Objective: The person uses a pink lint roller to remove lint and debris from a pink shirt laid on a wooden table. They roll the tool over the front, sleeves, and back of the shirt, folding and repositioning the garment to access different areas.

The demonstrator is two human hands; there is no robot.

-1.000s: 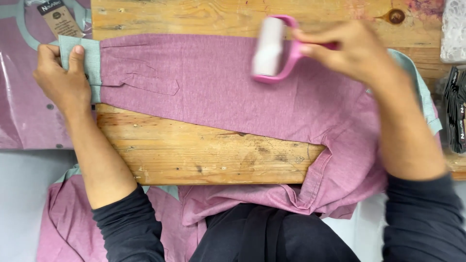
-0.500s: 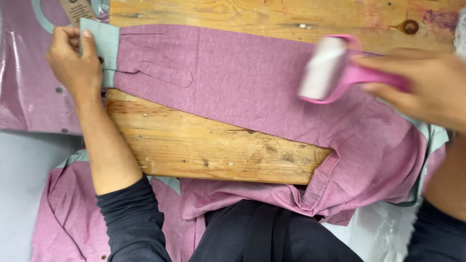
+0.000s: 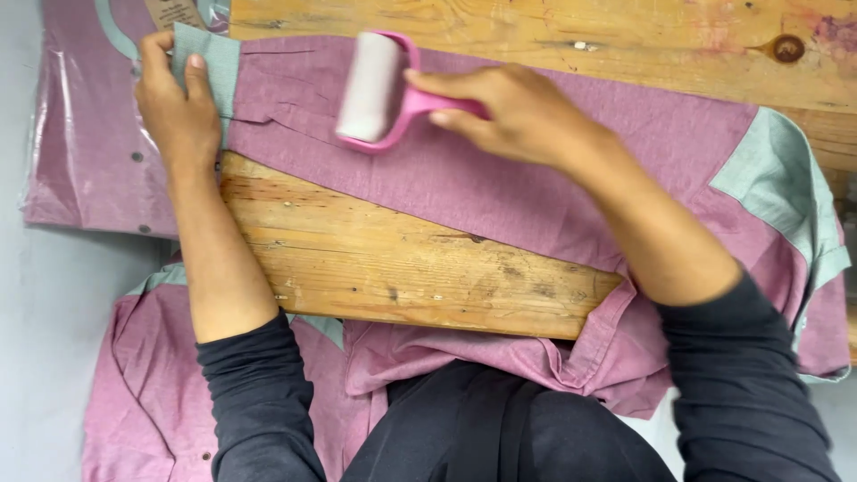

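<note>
Here we saw a pink shirt (image 3: 500, 192) spread over a wooden board (image 3: 393, 268), its sleeve stretched out toward the far left and its body hanging off the near edge and the right end of the board. The left hand (image 3: 176, 112) was closed on the pale green cuff (image 3: 207, 67) at the sleeve's far left end, thumb on top and fingers curled around the edge, pinning it flat. The right hand (image 3: 504, 112) was wrapped around the handle of a pink lint roller (image 3: 373, 89), whose white roll lay on the sleeve just right of the cuff and close beside the left hand. We could not tell how firmly the roll pressed into the cloth. A pale green panel (image 3: 777, 178) showed on the shirt at the right, near the shoulder. To the far left, beyond the board's end, a folded pink shirt in a clear plastic bag (image 3: 80, 143) lay on a grey surface, with part of a brown paper tag (image 3: 174, 11) at the top edge. Another pink shirt (image 3: 152, 384) lay loose at the near left, partly under the left forearm. Both arms wore dark sleeves pushed up to about the elbow, and dark clothing filled the near middle of the view.
</note>
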